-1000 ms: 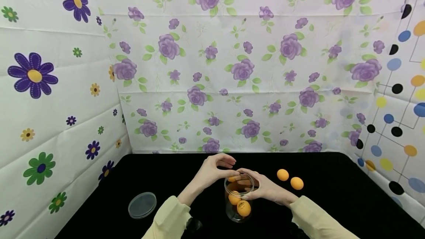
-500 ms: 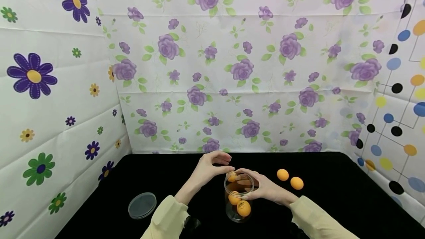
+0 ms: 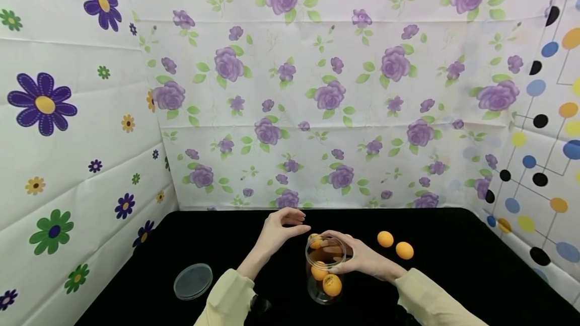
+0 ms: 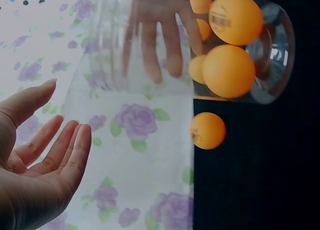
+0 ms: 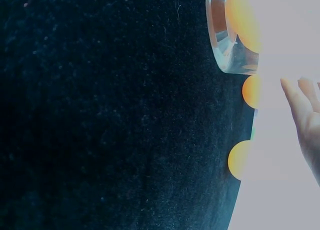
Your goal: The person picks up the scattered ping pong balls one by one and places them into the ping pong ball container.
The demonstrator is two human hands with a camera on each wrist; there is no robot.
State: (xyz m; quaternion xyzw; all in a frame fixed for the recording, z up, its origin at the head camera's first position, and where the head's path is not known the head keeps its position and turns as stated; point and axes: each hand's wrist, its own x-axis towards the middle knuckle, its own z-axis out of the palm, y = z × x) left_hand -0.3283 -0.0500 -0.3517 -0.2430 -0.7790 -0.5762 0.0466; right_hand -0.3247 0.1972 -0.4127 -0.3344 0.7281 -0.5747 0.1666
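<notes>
My right hand [image 3: 362, 258] grips a clear round jar [image 3: 319, 296] near its uncovered mouth, thumb on the near side and fingers round the far side. Those fingers show through the wall in the left wrist view. Inside the jar are two orange ping-pong balls, a lower one [image 3: 332, 284] and another [image 3: 319, 270] beside it. Left of the mouth, my left hand [image 3: 276, 230] is apart from the jar, its fingers loosely bent around nothing. Beyond the jar an orange ball [image 4: 207, 130] sits on the black cloth.
A clear round lid [image 3: 193, 281] lies at the left on the black tabletop [image 3: 149, 260]. Two more orange balls [image 3: 385, 239] rest to the right, past my right hand. Patterned cloth walls [image 3: 281, 89] enclose the back and sides. The right wrist view is partly washed out.
My left hand has drawn back leftward from over the jar's rim, uncovering more of the ball seen at the far side. My right hand and the jar stay in place.
</notes>
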